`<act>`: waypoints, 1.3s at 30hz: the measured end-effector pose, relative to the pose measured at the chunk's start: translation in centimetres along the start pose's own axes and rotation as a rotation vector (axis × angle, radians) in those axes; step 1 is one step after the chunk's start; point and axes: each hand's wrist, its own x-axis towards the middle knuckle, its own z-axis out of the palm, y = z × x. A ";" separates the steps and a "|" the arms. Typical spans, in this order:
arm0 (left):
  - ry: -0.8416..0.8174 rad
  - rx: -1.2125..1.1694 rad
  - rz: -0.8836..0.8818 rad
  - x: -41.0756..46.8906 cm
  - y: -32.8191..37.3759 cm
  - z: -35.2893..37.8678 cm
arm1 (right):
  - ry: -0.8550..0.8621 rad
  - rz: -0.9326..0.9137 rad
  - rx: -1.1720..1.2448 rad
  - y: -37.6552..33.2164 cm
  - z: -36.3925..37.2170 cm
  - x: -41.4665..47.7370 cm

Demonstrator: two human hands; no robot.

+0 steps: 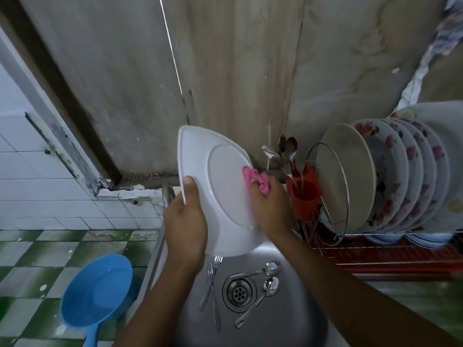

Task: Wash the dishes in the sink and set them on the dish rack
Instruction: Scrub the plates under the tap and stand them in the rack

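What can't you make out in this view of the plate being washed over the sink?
Head view only.
- Far face of the white plate: turned away from the camera.
- Fingertips of the right hand: covered by the pink cloth.
- Dish rack, right end: cut off by the frame edge.
- Blue scoop handle: cut off by the bottom edge.

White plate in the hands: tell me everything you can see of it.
The white plate is plain, glossy, ceramic-looking, with rounded corners and a broad rim around an oval centre. It is held tilted up on edge above the sink. The left hand grips its left edge, thumb on the face; the right hand presses a pink cloth against its right side.
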 end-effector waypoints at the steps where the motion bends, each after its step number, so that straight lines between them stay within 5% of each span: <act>1: -0.030 0.014 -0.008 -0.4 -0.1 -0.2 | 0.025 0.017 0.002 -0.2 0.1 1.2; 6: -0.113 0.096 0.036 -1.4 -0.8 0.4 | 0.060 -0.124 0.143 -5.5 2.9 2.5; 12: 0.181 -0.094 -0.023 1.7 1.0 0.7 | -0.013 -0.349 0.109 -3.8 3.1 -6.5; 19: 0.137 -0.182 -0.082 1.4 1.5 -1.3 | 0.015 0.074 0.104 2.6 2.6 -1.9; 26: -0.090 -0.010 -0.050 0.3 1.8 -4.8 | -0.046 0.123 -0.067 -0.7 1.9 5.9; 30: -0.219 0.149 -0.067 -0.5 2.1 -5.0 | -0.080 -0.026 -0.134 -6.0 2.3 7.7; 33: -0.275 0.204 -0.079 -1.0 1.8 -3.8 | -0.114 -0.309 -0.127 -10.7 2.8 5.3; 39: -0.154 -0.368 -0.148 0.9 4.4 -2.3 | -0.184 -0.759 -0.167 -12.0 1.9 -4.1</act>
